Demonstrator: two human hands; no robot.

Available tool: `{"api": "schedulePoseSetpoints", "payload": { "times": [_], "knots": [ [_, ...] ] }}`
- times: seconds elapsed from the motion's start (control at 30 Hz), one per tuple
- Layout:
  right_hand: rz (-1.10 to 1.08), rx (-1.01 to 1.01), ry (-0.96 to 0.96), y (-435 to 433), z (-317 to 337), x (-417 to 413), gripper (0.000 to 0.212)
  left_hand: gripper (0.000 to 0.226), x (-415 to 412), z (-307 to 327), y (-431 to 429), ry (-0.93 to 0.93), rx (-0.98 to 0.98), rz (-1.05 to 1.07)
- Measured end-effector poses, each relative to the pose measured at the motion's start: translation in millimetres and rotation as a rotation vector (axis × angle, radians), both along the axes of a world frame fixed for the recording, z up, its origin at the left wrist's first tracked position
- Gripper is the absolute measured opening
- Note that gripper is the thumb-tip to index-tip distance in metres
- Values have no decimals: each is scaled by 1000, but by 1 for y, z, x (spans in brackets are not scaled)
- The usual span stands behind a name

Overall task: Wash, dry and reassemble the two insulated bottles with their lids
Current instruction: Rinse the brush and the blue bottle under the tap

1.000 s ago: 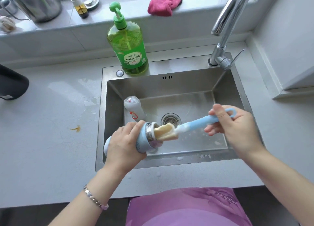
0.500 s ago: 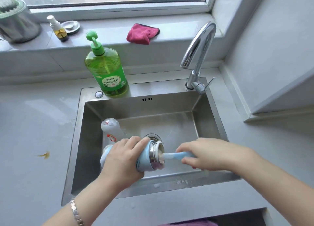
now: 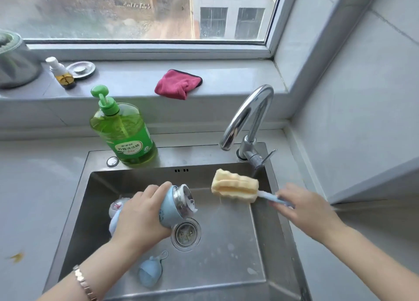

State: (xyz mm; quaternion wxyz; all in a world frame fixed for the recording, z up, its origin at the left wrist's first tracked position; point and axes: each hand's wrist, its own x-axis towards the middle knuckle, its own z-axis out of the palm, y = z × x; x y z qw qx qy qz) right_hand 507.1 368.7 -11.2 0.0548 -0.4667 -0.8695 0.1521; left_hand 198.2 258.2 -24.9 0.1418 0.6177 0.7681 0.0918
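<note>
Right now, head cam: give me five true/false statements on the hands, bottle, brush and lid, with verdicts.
1. The left hand grips the blue bottle. True.
2. The right hand holds the sponge brush by its handle. True.
3. The sponge brush is inside the blue bottle. False: it is out, to the bottle's right.
4. The pink cloth lies in the sink. False: it lies on the windowsill.
5. A blue lid lies on the sink floor. True.
</note>
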Motion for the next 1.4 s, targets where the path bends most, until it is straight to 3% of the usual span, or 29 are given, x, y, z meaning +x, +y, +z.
{"api": "schedulePoseSetpoints", "payload": {
  "times": [0.07,0.2,0.3,0.37,0.67,0.87,1.07,1.4],
  "knots": [
    [-114,146,173,24,-21,9,26,78,-1,0,1,-22,-42,26],
    [-596,-68,543,56,-55,-7,9,76,5,0,3,-38,-103,30],
    [-883,-210,848,74,-59,-34,18,75,8,0,9,-63,-82,9],
    [-958,-252,987,84,-58,-49,38,73,11,3,13,-71,-70,-2],
    [-1030,-166,947,97,-62,-55,46,78,16,5,23,-94,-84,-24],
    [-1091,-223,958,112,-68,-41,53,77,22,4,22,-70,-114,-27],
    [-1065,-253,939,107,-73,-34,52,69,23,9,23,-74,-100,4],
    [-1007,-241,885,86,-64,-26,48,73,22,18,7,-101,-79,70]
  ]
}}
